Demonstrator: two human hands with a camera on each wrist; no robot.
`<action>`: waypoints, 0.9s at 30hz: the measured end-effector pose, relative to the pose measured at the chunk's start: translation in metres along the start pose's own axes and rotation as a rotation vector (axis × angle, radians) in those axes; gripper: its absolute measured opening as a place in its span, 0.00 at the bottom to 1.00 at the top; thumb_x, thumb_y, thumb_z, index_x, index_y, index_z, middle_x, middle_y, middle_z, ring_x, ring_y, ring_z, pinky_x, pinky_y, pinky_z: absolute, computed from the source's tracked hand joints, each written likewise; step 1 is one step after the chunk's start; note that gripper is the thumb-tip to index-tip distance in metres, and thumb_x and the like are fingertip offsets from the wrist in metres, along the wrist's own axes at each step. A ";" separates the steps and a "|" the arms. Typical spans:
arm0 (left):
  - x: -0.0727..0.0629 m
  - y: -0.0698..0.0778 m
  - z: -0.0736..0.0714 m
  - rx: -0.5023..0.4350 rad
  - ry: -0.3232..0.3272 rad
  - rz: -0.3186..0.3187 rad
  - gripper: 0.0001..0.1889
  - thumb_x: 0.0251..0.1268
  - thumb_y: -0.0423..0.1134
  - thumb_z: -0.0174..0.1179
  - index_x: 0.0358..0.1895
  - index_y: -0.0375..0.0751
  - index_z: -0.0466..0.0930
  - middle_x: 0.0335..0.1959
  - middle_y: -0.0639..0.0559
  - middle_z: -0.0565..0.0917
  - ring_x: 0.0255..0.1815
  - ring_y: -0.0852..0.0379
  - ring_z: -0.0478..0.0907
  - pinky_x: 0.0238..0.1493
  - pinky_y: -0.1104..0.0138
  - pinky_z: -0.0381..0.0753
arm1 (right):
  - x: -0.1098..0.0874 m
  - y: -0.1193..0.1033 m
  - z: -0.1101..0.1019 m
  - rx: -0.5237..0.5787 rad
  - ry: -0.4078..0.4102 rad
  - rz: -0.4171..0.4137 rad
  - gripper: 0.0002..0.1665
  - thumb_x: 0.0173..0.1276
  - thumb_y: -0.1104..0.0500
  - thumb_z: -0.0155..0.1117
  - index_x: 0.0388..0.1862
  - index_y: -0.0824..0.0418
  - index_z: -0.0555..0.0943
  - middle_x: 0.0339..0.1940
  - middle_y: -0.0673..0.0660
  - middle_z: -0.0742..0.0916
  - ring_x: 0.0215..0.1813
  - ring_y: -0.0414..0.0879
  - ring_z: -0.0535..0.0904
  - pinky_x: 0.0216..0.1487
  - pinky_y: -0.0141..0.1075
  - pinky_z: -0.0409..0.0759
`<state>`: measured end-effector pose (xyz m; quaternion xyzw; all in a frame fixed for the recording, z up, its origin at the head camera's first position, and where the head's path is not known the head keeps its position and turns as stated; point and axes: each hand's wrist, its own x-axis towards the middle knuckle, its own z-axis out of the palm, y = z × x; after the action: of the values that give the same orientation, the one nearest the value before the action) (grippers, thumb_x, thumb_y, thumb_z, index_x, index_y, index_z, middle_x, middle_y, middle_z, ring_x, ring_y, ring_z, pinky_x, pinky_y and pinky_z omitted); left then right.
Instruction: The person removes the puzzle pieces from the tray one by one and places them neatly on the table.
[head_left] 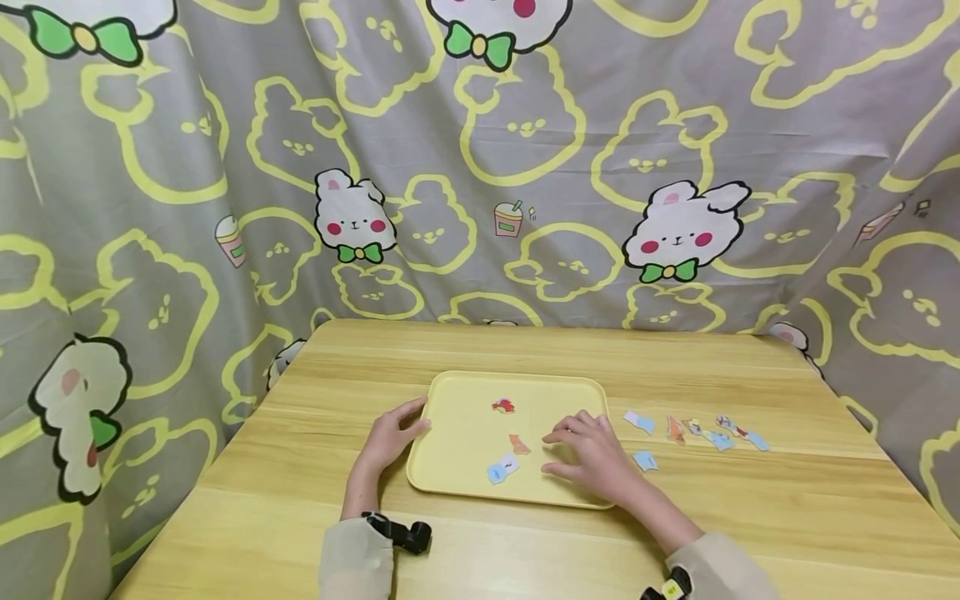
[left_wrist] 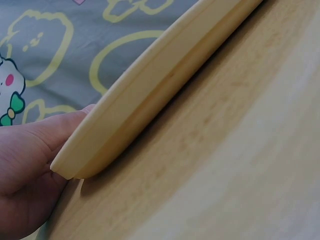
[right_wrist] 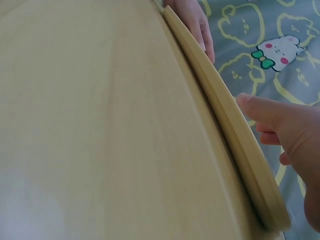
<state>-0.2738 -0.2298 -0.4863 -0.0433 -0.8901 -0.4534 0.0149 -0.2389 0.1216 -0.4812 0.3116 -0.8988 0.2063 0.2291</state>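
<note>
One wooden table (head_left: 262, 475), cut off below, bears a yellow tray (head_left: 457, 408). At the tray's nine o'clock, the left hand (head_left: 388, 437) touches it; with fingers partly hidden, I cannot tell its grip. Toward three, the right hand (head_left: 595, 456) is spread wide. Small cut-outs (head_left: 503, 406) lie inside, from twelve down to six; outlying pieces (head_left: 722, 441), beyond three, are hard to make out.

Your head view is bright; your wrist views are dimmer and soft, with shadow beneath the tray (left_wrist: 141, 90).
</note>
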 end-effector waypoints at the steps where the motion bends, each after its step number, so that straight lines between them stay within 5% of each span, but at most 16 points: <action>1: 0.000 0.000 0.000 0.002 0.002 -0.001 0.27 0.68 0.40 0.61 0.69 0.42 0.70 0.67 0.39 0.75 0.71 0.40 0.69 0.73 0.48 0.67 | 0.002 -0.002 0.001 0.002 -0.011 -0.001 0.24 0.47 0.41 0.78 0.41 0.50 0.88 0.40 0.44 0.86 0.42 0.38 0.72 0.43 0.33 0.62; 27: -0.001 0.001 0.000 -0.002 0.013 0.009 0.26 0.68 0.39 0.62 0.69 0.42 0.72 0.66 0.40 0.77 0.70 0.41 0.71 0.73 0.49 0.67 | 0.025 -0.036 0.023 0.034 -0.129 -0.158 0.24 0.53 0.40 0.74 0.46 0.50 0.88 0.44 0.44 0.85 0.44 0.38 0.72 0.42 0.31 0.59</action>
<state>-0.2725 -0.2294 -0.4849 -0.0446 -0.8893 -0.4546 0.0227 -0.2394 0.0719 -0.4781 0.3980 -0.8807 0.1823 0.1808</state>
